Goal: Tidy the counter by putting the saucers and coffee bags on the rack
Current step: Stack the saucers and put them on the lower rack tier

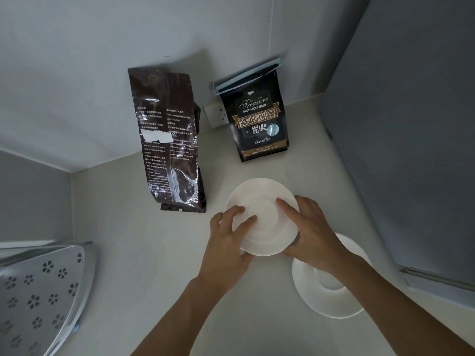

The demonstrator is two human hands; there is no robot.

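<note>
A white saucer (261, 201) is held at the middle of the counter between both hands. My left hand (226, 240) grips its left rim with fingers over the top. My right hand (312, 232) grips its right rim. A second white saucer (326, 299) lies flat on the counter under my right wrist. A tall brown foil coffee bag (168, 140) stands to the left, leaning toward the wall. A black coffee bag (259, 119) with a pale clip on top stands behind the held saucer. The perforated metal rack (43, 286) is at the lower left.
The pale counter (144, 253) meets grey walls at the back and left. A wall socket (214, 115) sits between the two bags. A large grey appliance or cabinet side (411, 150) bounds the right.
</note>
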